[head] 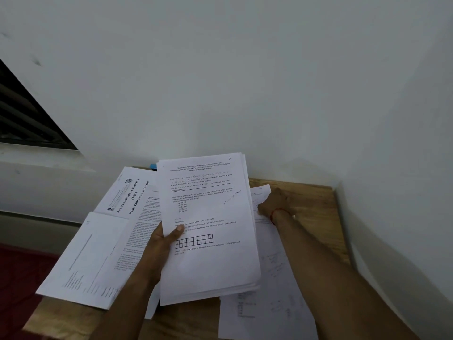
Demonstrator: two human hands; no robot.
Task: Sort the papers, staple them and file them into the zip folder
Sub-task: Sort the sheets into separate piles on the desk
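Head view: left hand (159,244) gripping the stack (208,217), right hand (277,202) at a loose sheet (261,191).
The left hand holds the stack off the table (306,200), long axis running away from the person, heading at the far end. The right hand, nearer the loose sheet, reaches just past the stack's right edge; whether it pinches or merely touches that sheet is unclear. More papers (98,253) lie spread leftward.

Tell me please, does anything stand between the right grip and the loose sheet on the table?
Nothing visible does. The right grip touches the loose sheet on the table. The stack of papers in the left grip is beside it and hides only the sheet's left edge.
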